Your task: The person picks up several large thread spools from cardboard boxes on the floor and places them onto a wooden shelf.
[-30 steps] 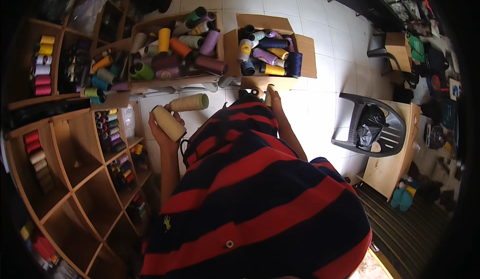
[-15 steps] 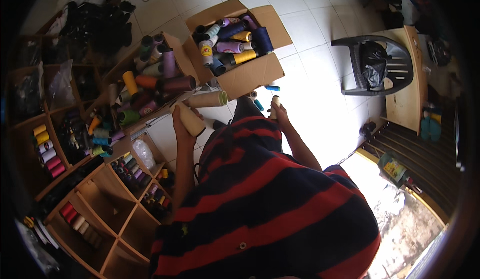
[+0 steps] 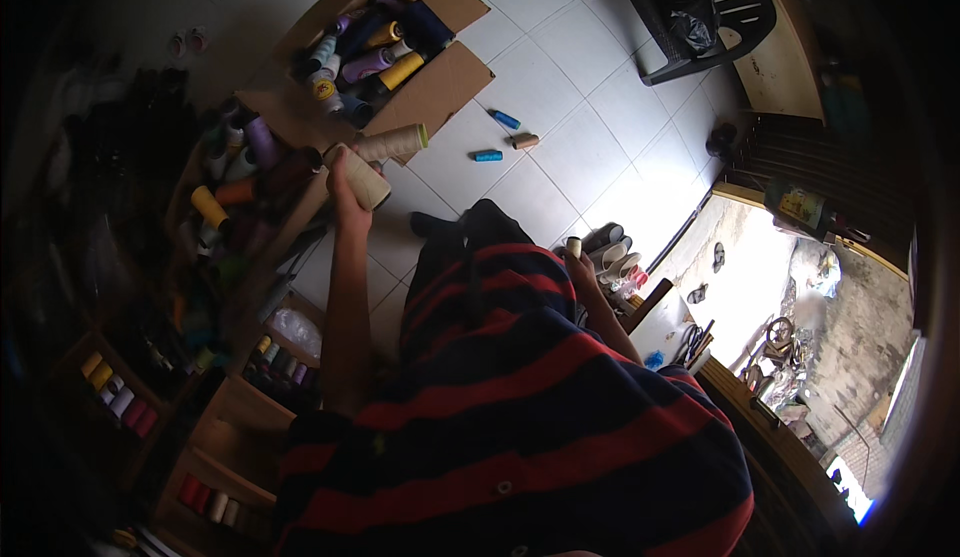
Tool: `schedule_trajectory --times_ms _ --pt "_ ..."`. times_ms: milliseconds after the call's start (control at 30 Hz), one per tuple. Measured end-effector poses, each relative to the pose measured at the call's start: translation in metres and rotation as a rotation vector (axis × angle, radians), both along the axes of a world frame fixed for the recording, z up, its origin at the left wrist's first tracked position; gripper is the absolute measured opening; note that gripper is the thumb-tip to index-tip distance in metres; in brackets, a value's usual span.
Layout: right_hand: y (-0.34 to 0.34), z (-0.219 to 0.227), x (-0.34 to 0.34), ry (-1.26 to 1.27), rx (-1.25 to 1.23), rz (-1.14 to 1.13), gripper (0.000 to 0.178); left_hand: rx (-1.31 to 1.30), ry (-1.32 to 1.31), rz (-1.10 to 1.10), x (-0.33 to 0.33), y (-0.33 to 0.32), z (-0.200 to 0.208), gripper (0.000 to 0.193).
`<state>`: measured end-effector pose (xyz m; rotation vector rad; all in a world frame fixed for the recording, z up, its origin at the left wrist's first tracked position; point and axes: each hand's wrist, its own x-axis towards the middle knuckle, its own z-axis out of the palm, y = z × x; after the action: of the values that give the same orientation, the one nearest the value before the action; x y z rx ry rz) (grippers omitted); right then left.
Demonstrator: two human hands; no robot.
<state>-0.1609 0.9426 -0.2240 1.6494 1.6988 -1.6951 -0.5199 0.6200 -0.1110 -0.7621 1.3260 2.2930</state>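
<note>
My left hand is closed around a large cream cone of thread, held tilted beside the cardboard boxes. Just beyond it lies a beige thread cone with a green rim, close to the box edge; whether my fingers touch it I cannot tell. Low by my right side, my right hand grips a small cream thread spool, its top end showing above the fingers. Much of that hand is hidden by my striped shirt.
An open cardboard box holds several thread cones; a second box of cones adjoins it. Blue spools and a brown one lie on the tiles. Shoes stand at right, a black chair beyond, wooden shelving at left.
The view has swung, bringing the doorway and shoes further into sight. My right hand, still holding the small spool, is lower and closer to my body. My left hand keeps the large cone.
</note>
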Motion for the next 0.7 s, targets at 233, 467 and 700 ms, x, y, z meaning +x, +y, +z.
schedule_trajectory --times_ms 233,467,700 --pt "0.038 0.063 -0.044 0.194 -0.183 -0.252 0.034 0.126 -0.001 -0.046 0.006 0.043 -0.007 0.043" --pt "0.107 0.041 -0.106 0.528 -0.518 -0.413 0.038 0.154 -0.003 -0.241 0.045 0.119 -0.034 0.035" --pt "0.158 -0.085 -0.105 0.495 -0.475 -0.257 0.041 -0.066 -0.110 -0.441 0.078 0.169 -0.144 0.049"
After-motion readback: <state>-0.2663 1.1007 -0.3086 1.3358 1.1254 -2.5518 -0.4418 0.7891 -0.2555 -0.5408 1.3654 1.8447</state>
